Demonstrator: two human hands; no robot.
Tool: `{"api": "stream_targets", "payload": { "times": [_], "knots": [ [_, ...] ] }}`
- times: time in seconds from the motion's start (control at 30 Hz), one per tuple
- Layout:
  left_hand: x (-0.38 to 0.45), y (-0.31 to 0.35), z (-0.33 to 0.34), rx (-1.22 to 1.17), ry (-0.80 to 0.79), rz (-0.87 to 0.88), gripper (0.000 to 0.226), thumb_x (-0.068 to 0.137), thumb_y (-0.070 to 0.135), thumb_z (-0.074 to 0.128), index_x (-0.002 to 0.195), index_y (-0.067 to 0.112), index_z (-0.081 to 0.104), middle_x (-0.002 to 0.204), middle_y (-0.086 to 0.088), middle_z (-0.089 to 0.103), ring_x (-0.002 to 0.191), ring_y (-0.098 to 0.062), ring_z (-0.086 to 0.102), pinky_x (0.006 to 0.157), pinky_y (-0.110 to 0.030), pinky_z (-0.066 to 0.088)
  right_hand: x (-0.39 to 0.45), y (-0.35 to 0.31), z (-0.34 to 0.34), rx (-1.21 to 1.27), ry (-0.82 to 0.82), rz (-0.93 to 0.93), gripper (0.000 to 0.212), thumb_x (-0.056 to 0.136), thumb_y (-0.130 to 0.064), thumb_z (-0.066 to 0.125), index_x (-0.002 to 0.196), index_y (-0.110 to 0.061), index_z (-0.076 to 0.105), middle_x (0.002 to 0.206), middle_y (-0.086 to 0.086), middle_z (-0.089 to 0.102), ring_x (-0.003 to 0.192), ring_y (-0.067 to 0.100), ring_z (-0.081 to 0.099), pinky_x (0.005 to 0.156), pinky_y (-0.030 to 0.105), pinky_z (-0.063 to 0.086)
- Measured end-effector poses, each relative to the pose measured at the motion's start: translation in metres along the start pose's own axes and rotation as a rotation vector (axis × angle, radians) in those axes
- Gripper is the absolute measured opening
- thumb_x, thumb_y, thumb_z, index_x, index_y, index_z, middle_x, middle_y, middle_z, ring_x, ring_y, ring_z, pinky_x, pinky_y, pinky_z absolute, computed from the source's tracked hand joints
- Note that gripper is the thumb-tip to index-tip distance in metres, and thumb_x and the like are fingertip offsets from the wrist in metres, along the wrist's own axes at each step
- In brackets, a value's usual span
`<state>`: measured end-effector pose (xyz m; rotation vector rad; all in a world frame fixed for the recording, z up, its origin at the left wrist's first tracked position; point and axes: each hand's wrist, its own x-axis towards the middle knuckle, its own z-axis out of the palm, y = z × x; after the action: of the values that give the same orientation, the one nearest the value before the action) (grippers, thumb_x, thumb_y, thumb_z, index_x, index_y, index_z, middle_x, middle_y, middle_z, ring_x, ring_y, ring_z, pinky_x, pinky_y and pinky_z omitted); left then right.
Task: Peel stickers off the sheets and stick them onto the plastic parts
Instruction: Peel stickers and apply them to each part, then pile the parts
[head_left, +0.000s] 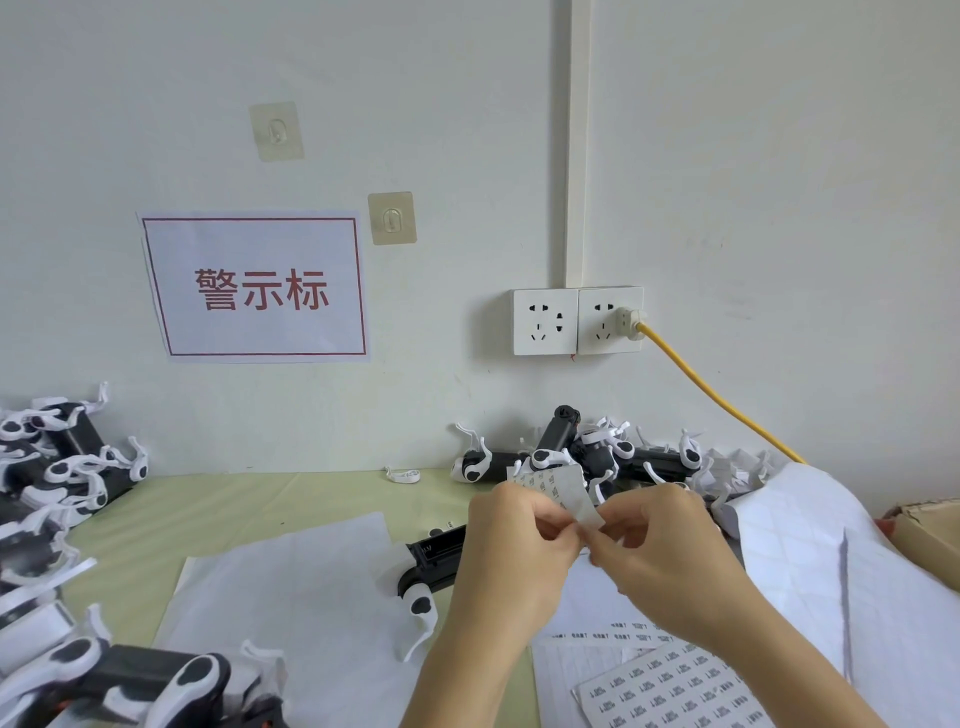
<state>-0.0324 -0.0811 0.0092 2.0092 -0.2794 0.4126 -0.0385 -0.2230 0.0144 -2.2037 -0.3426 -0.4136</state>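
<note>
Right of center in the frame, both hands meet over the table, and they're working a small sticker strip between them. Left hand has its fingers curled in, pinching the lower end of the strip, and the right hand pinches at the same spot from the other side, thumb and forefinger tight together. The strip pokes up above the knuckles, tilted a bit to the left, with tiny printed labels on the side facing the camera. Whether a sticker is actually lifted off yet, can't tell, fingers cover that bit.

Just below and left of the left hand lies a black plastic part with a white end piece, resting on a white sheet spread on the pale green table. Under the right forearm, bottom right, sits a sticker sheet full of little printed labels. Further right, big white backing sheets drape over a cardboard box.

Behind the hands, against the wall, there's a pile of black-and-white parts, and another heap runs along the left edge down to the bottom left corner. On the wall: a red-framed paper sign, a double outlet and a yellow cable plugged into it.
</note>
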Motion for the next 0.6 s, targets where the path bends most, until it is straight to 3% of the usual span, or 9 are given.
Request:
{"api": "stream_targets", "payload": {
  "times": [0.1,0.23,0.5,0.6],
  "knots": [
    [-0.0010,0.0010,0.0051,0.042,0.036,-0.008,0.034,0.081,0.007,0.070,0.053,0.026,0.069,0.062,0.005,0.070,0.061,-0.016,0.067,0.061,-0.032,0.056,-0.0003,-0.0007,0.0006,0.005,0.009,0.002,0.037,0.085,-0.009,0.066,0.059,-0.035,0.070,0.056,-0.008,0.065,0.046,0.003,0.050,0.046,0.014,0.039],
    [-0.0004,0.0012,0.0075,0.020,0.053,0.007,0.044,0.079,0.004,0.069,0.046,0.033,0.062,0.052,0.010,0.065,0.048,-0.008,0.061,0.056,-0.031,0.054,-0.0004,-0.0013,-0.0003,0.063,-0.002,0.041,0.033,0.085,-0.006,0.065,0.058,-0.025,0.073,0.058,-0.006,0.068,0.047,0.001,0.053,0.045,0.012,0.038],
    [0.0002,-0.0004,0.0033,-0.056,0.055,0.025,0.025,0.078,-0.002,0.069,0.060,0.015,0.073,0.057,0.010,0.069,0.055,-0.009,0.066,0.053,-0.016,0.051,0.0014,0.0011,-0.0016,0.188,-0.026,0.119,0.032,0.088,-0.008,0.064,0.060,-0.021,0.073,0.062,0.000,0.070,0.048,0.010,0.061,0.045,0.012,0.040],
    [0.0021,-0.0013,-0.0002,-0.127,0.049,-0.034,0.020,0.078,0.000,0.071,0.067,0.015,0.076,0.064,0.002,0.073,0.062,-0.014,0.070,0.059,-0.019,0.056,0.0028,0.0028,-0.0033,0.234,-0.030,0.135,0.029,0.088,-0.006,0.063,0.065,-0.020,0.075,0.065,-0.001,0.071,0.050,0.010,0.062,0.045,0.011,0.038]
  ]
}}
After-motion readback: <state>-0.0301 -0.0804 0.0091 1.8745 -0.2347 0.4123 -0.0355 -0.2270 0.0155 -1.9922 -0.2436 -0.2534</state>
